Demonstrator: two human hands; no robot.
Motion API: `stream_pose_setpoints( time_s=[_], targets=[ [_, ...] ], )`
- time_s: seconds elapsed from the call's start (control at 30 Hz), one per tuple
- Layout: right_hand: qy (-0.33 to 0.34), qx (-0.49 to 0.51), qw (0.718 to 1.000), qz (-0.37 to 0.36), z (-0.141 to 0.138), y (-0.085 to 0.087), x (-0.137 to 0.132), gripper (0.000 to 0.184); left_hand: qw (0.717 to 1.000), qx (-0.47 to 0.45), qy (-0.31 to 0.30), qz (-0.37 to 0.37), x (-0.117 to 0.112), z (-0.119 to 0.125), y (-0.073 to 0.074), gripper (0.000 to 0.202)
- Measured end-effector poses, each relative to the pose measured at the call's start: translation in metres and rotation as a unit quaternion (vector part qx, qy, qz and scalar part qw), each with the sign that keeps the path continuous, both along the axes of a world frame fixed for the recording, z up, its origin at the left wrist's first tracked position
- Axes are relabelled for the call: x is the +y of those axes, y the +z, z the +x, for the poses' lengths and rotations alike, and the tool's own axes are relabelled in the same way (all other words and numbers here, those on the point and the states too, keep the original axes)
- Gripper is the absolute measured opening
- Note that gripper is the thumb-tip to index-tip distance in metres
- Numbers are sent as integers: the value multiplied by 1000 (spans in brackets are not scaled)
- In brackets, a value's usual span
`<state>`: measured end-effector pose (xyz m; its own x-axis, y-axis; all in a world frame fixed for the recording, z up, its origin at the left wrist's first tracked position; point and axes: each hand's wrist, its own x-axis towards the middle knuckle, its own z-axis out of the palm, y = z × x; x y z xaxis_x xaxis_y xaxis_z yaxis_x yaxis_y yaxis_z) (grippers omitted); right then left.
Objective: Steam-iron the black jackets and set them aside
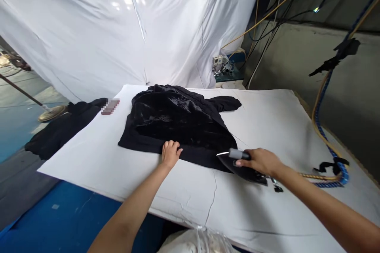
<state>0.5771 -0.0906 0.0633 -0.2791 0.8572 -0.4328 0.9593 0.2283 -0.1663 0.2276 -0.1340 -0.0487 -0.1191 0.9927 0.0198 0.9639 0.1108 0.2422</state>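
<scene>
A black garment [181,120] lies bunched on the white padded table [267,126]. My left hand [170,153] rests on the garment's near hem, fingers curled down onto the cloth. My right hand [261,161] is wrapped round the grey handle of a dark steam iron [242,167], whose pointed front sits on the garment's lower right edge.
A second heap of black cloth [63,126] lies off the table's left side. A yellow and blue hose bundle [326,142] runs along the table's right edge to the iron. White sheeting [118,27] hangs behind. Blue floor [68,221] shows below.
</scene>
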Motion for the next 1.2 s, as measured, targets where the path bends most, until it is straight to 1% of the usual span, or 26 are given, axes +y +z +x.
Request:
stream_pose_setpoints(
  time_s=[0.07, 0.17, 0.27, 0.33, 0.43, 0.53, 0.63, 0.7, 0.83, 0.97, 1.07, 1.2],
  targets=[
    [35, -17, 999, -2, -31, -9, -2, 63, 999, 14, 27, -21, -3, -16, -4, 29],
    [36, -36, 999, 6, -62, -20, 9, 62, 999, 19, 36, -36, -6, -26, -8, 41],
    [34, -40, 998, 22, -72, -23, 23, 63, 998, 19, 41, -40, -4, -30, -8, 51],
    [63, -36, 997, 32, -72, -22, 28, 65, 998, 23, 38, -39, -2, -34, -7, 53],
    [109, -31, 993, 36, -73, -23, 26, 67, 998, 26, 28, -42, 3, -43, -4, 45],
    [104, -39, 993, 40, -83, -27, 20, 67, 998, 27, 22, -46, 6, -53, -3, 42],
    [98, -35, 993, 49, -100, -30, 16, 65, 998, 39, 30, -30, 5, -60, -5, 45],
    [108, -29, 992, 53, -114, -30, 16, 65, 998, 45, 28, -23, 4, -65, -8, 41],
    [130, -16, 990, 51, -142, -28, 18, 65, 998, 41, 19, -44, 3, -75, -10, 40],
    [141, -14, 988, 52, -166, -26, 20, 64, 998, 19, 21, -64, 4, -88, -10, 49],
    [137, -19, 989, 52, -183, -26, 22, 64, 998, -6, 1, -66, 5, -100, -10, 52],
    [131, -36, 989, 48, -206, -25, 24, 67, 998, -28, -39, -44, 9, -118, -9, 51]
  ],
)
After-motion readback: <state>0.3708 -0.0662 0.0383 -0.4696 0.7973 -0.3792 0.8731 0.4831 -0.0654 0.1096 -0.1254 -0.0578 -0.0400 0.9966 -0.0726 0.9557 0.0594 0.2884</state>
